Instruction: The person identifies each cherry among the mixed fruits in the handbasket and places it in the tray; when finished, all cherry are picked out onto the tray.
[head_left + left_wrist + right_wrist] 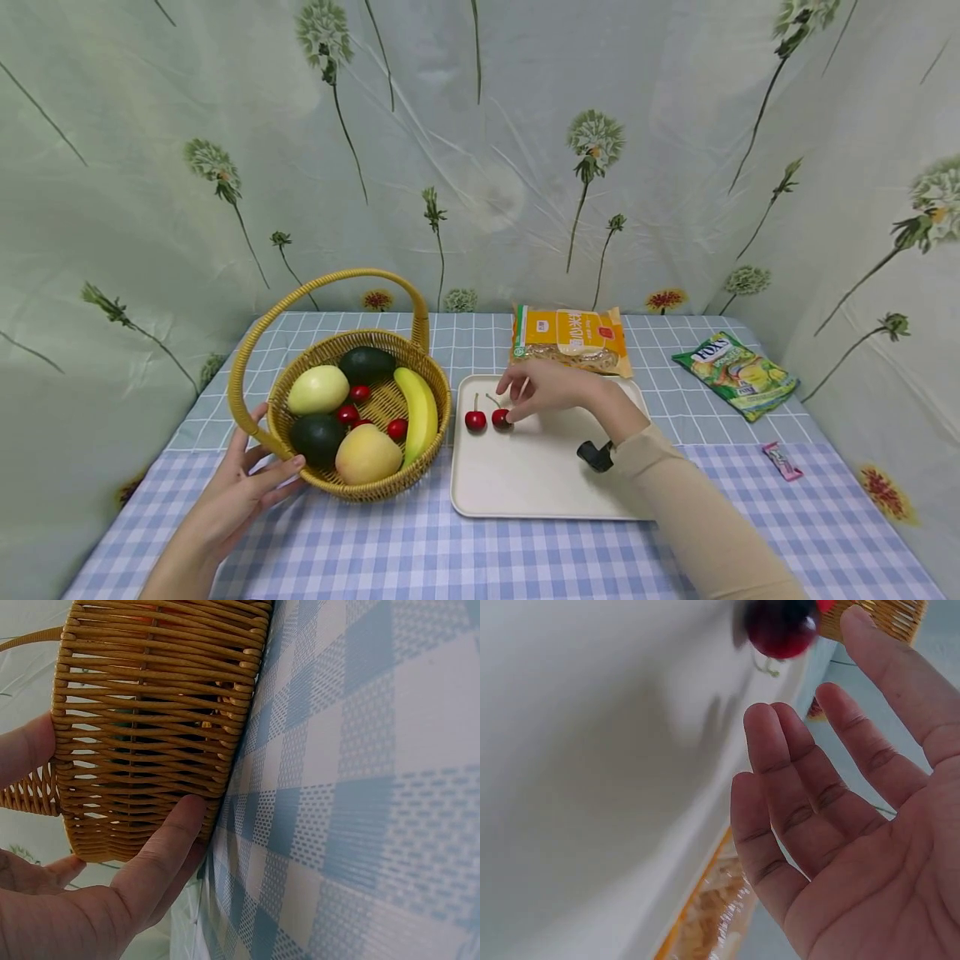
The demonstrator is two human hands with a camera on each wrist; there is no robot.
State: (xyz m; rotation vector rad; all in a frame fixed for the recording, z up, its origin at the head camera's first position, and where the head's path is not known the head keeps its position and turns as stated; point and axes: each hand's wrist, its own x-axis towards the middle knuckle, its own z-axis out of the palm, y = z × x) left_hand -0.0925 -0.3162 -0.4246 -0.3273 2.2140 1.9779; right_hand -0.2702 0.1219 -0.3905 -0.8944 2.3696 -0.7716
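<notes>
My left hand (236,492) holds the side of a yellow wicker basket (442,392), its digits spread against the woven wall (150,750) between rim and base. Inside lie a banana (420,412), a peach (368,455), a pale green round fruit (318,390), two dark green fruits (367,365) and several cherries (397,429). Over a cream tray (517,492) my right hand (551,390) reaches beside a stemmed cherry (501,418). Thumb and fingers (769,742) are apart in the right wrist view, the cherry (780,630) beyond them. Another cherry (476,421) sits left of it.
Behind the tray lies an orange snack packet (573,337). A green candy bag (738,373) and a small pink wrapped sweet (782,461) lie at the right. The checked cloth (390,550) covers the table, with a floral curtain (487,167) behind.
</notes>
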